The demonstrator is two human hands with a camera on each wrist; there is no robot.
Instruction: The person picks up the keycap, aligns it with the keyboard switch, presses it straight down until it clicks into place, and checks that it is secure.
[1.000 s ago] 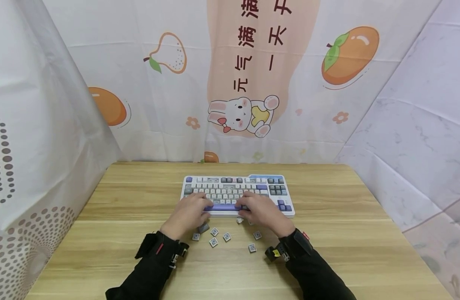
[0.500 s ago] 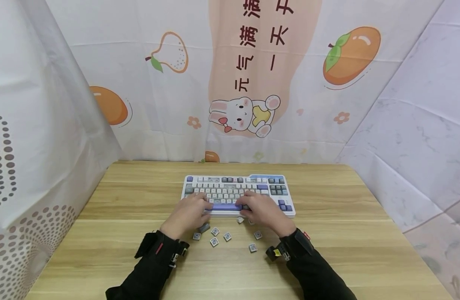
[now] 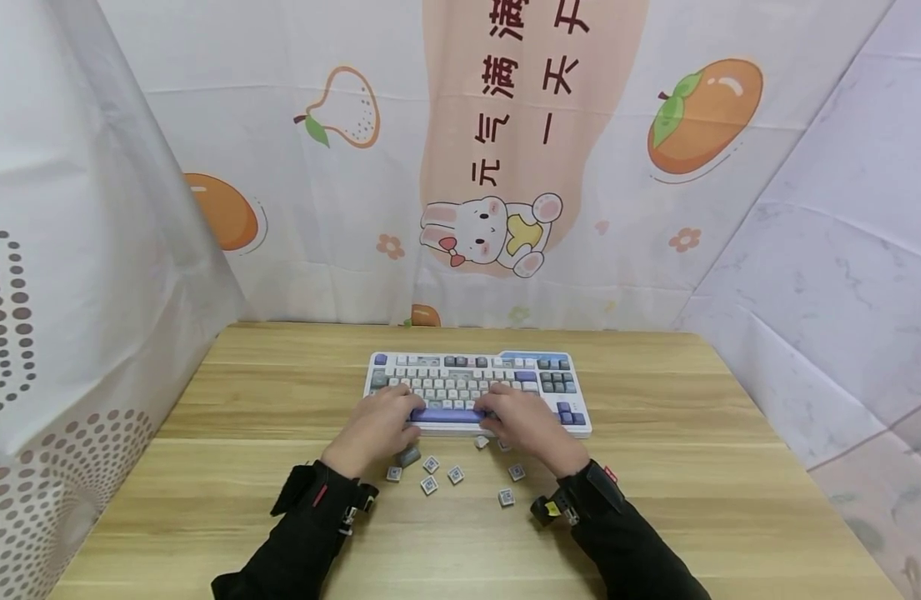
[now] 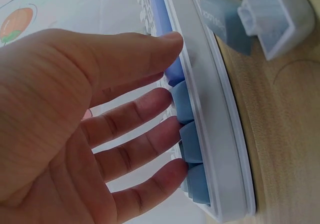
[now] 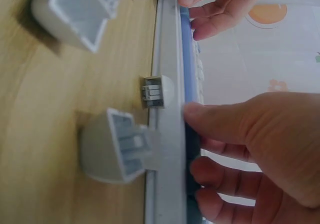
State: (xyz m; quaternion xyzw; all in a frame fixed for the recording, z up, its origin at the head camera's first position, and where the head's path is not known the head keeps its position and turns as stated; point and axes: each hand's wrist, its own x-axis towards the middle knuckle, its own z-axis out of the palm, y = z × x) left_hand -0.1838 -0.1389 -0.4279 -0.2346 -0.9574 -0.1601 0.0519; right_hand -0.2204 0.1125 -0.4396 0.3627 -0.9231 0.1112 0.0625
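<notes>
A white keyboard (image 3: pixel 460 372) lies near the far side of the wooden table, with a long purple space bar (image 3: pixel 448 415) along its front row. My left hand (image 3: pixel 373 423) is at the bar's left end, thumb in front and index finger behind, pinching it. In the left wrist view the other fingertips rest at the blue-grey keys (image 4: pixel 194 141). At the bar's right end, my right hand (image 3: pixel 526 418) pinches with thumb and index finger; its other fingers curl over the dark keys (image 5: pixel 192 184) beside it. My hands partly hide the front row.
Several loose keycaps (image 3: pixel 428 485), many turned stem side up, are scattered in front of the keyboard. A wider grey keycap (image 3: pixel 408 456) lies by my left wrist. Printed cloth (image 3: pixel 317 208) hangs behind the table (image 3: pixel 655 467) and at both sides.
Both hands stay at the two ends of the space bar, with only a slight shift of the fingers; more of the bar's left end shows now. The loose keycaps have not moved.
</notes>
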